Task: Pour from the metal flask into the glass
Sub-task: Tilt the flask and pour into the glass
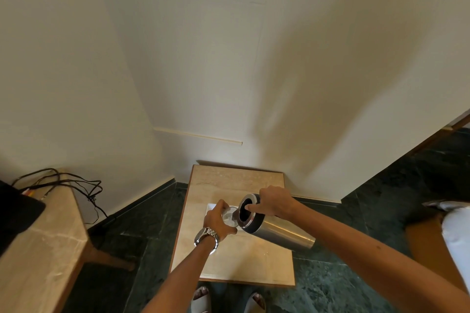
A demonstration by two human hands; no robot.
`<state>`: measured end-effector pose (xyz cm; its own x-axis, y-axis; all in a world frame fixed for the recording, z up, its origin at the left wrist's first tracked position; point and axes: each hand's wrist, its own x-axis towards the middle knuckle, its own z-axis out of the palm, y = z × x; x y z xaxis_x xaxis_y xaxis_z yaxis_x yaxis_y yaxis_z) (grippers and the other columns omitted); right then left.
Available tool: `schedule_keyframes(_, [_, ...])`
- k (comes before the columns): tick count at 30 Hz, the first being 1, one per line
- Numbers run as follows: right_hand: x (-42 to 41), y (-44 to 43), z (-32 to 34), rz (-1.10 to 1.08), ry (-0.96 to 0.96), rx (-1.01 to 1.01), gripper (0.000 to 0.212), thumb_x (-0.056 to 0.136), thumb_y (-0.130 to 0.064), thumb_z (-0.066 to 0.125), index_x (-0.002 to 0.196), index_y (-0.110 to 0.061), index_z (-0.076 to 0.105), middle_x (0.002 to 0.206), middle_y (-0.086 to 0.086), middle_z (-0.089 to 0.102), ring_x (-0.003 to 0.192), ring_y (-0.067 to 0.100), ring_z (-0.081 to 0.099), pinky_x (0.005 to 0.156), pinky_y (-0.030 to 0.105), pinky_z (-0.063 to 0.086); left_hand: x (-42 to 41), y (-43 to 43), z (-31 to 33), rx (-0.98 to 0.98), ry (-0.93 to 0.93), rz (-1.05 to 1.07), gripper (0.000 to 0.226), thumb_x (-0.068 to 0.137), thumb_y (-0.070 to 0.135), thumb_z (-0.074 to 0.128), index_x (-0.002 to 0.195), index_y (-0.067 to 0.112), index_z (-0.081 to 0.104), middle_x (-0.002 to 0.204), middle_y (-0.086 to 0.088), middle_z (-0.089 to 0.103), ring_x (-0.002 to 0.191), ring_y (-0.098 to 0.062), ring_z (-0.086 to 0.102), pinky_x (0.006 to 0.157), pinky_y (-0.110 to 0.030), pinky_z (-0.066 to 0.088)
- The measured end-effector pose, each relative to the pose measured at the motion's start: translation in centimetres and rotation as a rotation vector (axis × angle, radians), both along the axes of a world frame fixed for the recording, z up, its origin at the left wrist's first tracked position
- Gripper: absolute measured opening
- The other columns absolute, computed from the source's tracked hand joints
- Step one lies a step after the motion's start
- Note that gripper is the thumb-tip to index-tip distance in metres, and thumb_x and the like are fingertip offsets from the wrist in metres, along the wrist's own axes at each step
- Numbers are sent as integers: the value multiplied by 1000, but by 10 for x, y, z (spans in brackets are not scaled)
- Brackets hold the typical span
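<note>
My right hand (pixel 273 202) grips the metal flask (pixel 277 230) near its top, thumb on the dark lid. The flask is tipped steeply to the left, its spout over the mouth of the clear glass (pixel 229 216). My left hand (pixel 216 221), with a metal watch on the wrist, is wrapped around the glass and holds it over a small beige table (pixel 236 259). Something clear and whitish shows inside the glass. A white mat (pixel 211 207) lies under the glass, mostly hidden.
The small table stands against a white wall (pixel 229 71) on a dark green stone floor (pixel 142 236). A larger beige table (pixel 43 234) at the left carries a dark device and black cables (pixel 76 185). My feet (pixel 229 302) are at the table's near edge.
</note>
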<state>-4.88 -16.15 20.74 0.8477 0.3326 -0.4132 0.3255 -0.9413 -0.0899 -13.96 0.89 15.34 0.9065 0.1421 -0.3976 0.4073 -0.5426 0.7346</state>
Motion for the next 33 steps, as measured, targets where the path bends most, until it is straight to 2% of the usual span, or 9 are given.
schedule_keyframes(6, [0, 3, 0, 4, 7, -11, 61, 83, -70, 55, 88, -12, 71, 71, 0, 64, 59, 13, 57, 64, 26, 52, 0, 1, -1, -12, 1, 4, 66, 65, 18, 93, 118, 16, 54, 114, -9, 69, 99, -30, 69, 83, -35, 61])
schedule_keyframes(16, [1, 4, 5, -6, 10, -30, 60, 82, -71, 55, 84, -13, 68, 68, 0, 62, 57, 13, 55, 63, 26, 51, 2, 2, -1, 6, -8, -28, 67, 64, 23, 93, 117, 18, 53, 112, -8, 71, 94, -27, 68, 79, -31, 60])
schedule_keyframes(19, [1, 5, 5, -1, 11, -38, 63, 83, -71, 55, 89, -11, 71, 71, 1, 64, 60, 15, 58, 67, 28, 55, 2, 2, -2, 13, -4, -30, 68, 62, 23, 94, 117, 18, 53, 111, -7, 70, 92, -26, 67, 78, -30, 60])
schedule_keyframes(24, [1, 5, 5, 0, 14, -47, 63, 85, -70, 54, 91, -10, 72, 71, 1, 63, 54, 11, 51, 62, 25, 49, 2, 2, -2, 17, 5, -25, 69, 60, 23, 94, 116, 17, 55, 113, -7, 70, 88, -21, 61, 75, -28, 56])
schedule_keyframes(30, [0, 4, 5, -3, 30, -50, 62, 86, -69, 54, 93, -10, 72, 82, 6, 73, 62, 15, 58, 68, 27, 54, 2, 1, -1, 15, 2, -23, 68, 61, 23, 94, 116, 17, 55, 114, -8, 70, 89, -19, 61, 74, -25, 54])
schedule_keyframes(33, [0, 5, 5, 5, 19, -57, 63, 85, -70, 54, 92, -10, 72, 73, 3, 65, 57, 12, 54, 61, 25, 49, 1, 1, -2, 11, 8, -22, 68, 62, 23, 94, 116, 17, 55, 114, -7, 70, 91, -22, 64, 78, -29, 57])
